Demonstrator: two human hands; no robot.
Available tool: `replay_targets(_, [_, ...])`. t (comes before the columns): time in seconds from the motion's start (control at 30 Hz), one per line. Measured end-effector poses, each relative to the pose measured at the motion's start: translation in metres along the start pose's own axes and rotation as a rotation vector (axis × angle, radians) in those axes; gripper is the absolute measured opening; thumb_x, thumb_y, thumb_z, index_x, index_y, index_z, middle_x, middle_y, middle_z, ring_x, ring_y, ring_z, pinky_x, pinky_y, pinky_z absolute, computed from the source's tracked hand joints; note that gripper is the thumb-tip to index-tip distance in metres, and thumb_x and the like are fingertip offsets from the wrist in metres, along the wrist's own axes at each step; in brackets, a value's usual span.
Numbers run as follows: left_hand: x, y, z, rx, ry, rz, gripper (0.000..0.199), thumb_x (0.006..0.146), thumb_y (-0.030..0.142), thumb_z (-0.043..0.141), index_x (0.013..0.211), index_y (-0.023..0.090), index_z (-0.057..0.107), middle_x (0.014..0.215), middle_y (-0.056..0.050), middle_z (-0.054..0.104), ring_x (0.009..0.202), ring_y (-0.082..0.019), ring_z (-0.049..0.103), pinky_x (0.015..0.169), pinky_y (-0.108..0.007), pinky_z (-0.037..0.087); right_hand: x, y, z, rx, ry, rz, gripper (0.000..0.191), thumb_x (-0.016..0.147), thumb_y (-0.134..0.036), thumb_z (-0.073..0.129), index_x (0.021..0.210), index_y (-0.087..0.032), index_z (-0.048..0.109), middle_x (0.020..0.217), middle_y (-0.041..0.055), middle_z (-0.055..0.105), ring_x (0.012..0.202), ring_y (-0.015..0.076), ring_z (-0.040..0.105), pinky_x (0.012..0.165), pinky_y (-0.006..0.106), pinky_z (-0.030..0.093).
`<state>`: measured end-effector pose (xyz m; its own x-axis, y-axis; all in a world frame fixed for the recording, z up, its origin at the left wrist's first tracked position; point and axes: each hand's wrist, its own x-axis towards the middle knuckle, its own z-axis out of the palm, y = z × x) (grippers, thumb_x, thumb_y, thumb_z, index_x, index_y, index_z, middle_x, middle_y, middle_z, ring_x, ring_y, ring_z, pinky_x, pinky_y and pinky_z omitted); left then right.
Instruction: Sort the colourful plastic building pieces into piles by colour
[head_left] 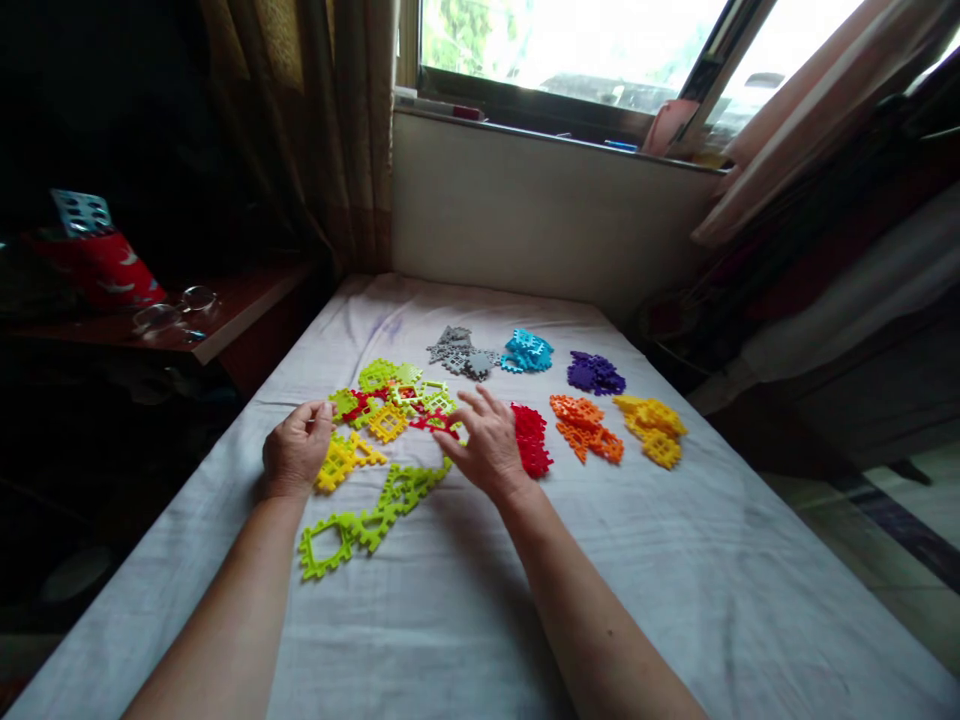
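My left hand [298,447] is closed at the left of a mixed pile, its fingertips pinched beside a lime-green piece [343,404]; whether it grips that piece is hidden. Thumb and fingers apart, my right hand [486,440] is over the right side of the pile, close to red pieces [433,422] and lime-green ones [437,398]. Yellow pieces [336,462] lie by my left hand. Nearer to me stretches a row of lime-green pieces [375,520]. A red pile [531,440] is just right of my right hand.
Grey [461,352], light blue [528,350], purple [596,373], orange [587,428] and yellow piles [652,430] lie on the white sheet [420,640]. A brown side table [247,300] at the left bears glasses [159,318] and a red container [112,270].
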<state>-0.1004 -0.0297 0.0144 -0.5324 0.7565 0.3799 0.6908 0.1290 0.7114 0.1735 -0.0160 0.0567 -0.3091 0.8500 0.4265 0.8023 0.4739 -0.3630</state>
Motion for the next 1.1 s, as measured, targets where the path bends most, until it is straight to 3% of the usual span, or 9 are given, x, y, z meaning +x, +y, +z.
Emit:
replay_targets(0.2, [0.001,-0.004,0.003,-0.009,0.001,0.003,0.033,0.086,0.048,0.05,0.091,0.023,0.071,0.076,-0.001,0.074,0.075,-0.019,0.071,0.064,-0.026,0.05,-0.026,0.087,-0.03,-0.159,0.265,0.299,0.016,0.083,-0.039,0.069,0.084,-0.024,0.075,0.126,0.0137,0.067,0.131,0.0409,0.049,0.106,0.065,0.038])
replay_targets(0.3, [0.002,-0.008,0.003,-0.011,-0.007,-0.006,0.033,0.086,0.048,0.05,0.093,0.023,0.07,0.078,-0.001,0.075,0.075,-0.019,0.072,0.065,-0.026,0.05,-0.036,0.106,-0.028,-0.148,0.307,0.331,0.021,0.084,-0.045,0.064,0.084,-0.027,0.074,0.123,0.0125,0.067,0.13,0.0413,0.05,0.102,0.069,0.04])
replay_targets(0.4, [0.002,-0.01,0.003,-0.032,-0.014,-0.002,0.034,0.086,0.05,0.05,0.094,0.023,0.07,0.081,-0.001,0.075,0.075,-0.019,0.072,0.064,-0.026,0.051,-0.038,0.107,-0.023,-0.103,0.295,0.333,0.023,0.083,-0.048,0.061,0.087,-0.028,0.073,0.124,0.0131,0.065,0.132,0.0418,0.047,0.101,0.072,0.038])
replay_targets(0.6, [0.001,-0.005,0.001,0.001,0.004,0.028,0.037,0.087,0.05,0.047,0.094,0.023,0.07,0.085,-0.003,0.077,0.077,-0.021,0.072,0.068,-0.029,0.053,-0.03,0.084,-0.021,-0.093,0.261,0.285,0.025,0.087,-0.039,0.058,0.1,-0.025,0.074,0.13,0.0138,0.064,0.132,0.0388,0.047,0.106,0.064,0.037])
replay_targets(0.7, [0.0,-0.002,0.001,0.08,0.019,0.138,0.039,0.088,0.048,0.045,0.106,0.023,0.069,0.107,-0.007,0.077,0.099,-0.023,0.071,0.085,-0.033,0.053,-0.017,0.056,-0.014,-0.072,0.174,0.154,0.022,0.088,-0.033,0.059,0.104,-0.025,0.073,0.13,0.0096,0.066,0.131,0.0321,0.048,0.11,0.055,0.036])
replay_targets(0.83, [-0.002,-0.001,0.005,0.226,-0.083,0.287,0.044,0.089,0.043,0.046,0.123,0.023,0.066,0.137,-0.011,0.063,0.128,-0.029,0.057,0.11,-0.046,0.039,0.019,0.007,0.008,-0.037,-0.054,-0.016,0.033,0.091,-0.035,0.059,0.122,-0.025,0.068,0.138,0.0089,0.061,0.131,0.0264,0.049,0.109,0.044,0.038])
replay_targets(0.97, [-0.002,-0.004,0.006,0.276,-0.202,0.269,0.04,0.091,0.045,0.042,0.109,0.026,0.073,0.13,-0.007,0.069,0.124,-0.028,0.06,0.107,-0.048,0.041,0.053,-0.026,0.033,-0.076,-0.262,-0.009,0.054,0.093,-0.047,0.058,0.143,-0.028,0.052,0.151,0.0118,0.048,0.136,0.0274,0.044,0.108,0.044,0.038])
replay_targets(1.1, [0.001,-0.006,0.003,0.262,-0.19,0.264,0.045,0.092,0.048,0.038,0.092,0.025,0.076,0.121,-0.007,0.073,0.114,-0.027,0.065,0.1,-0.042,0.047,0.048,-0.034,0.045,-0.105,-0.371,-0.002,0.049,0.095,-0.054,0.053,0.138,-0.031,0.057,0.146,0.0106,0.052,0.137,0.0286,0.042,0.108,0.048,0.036])
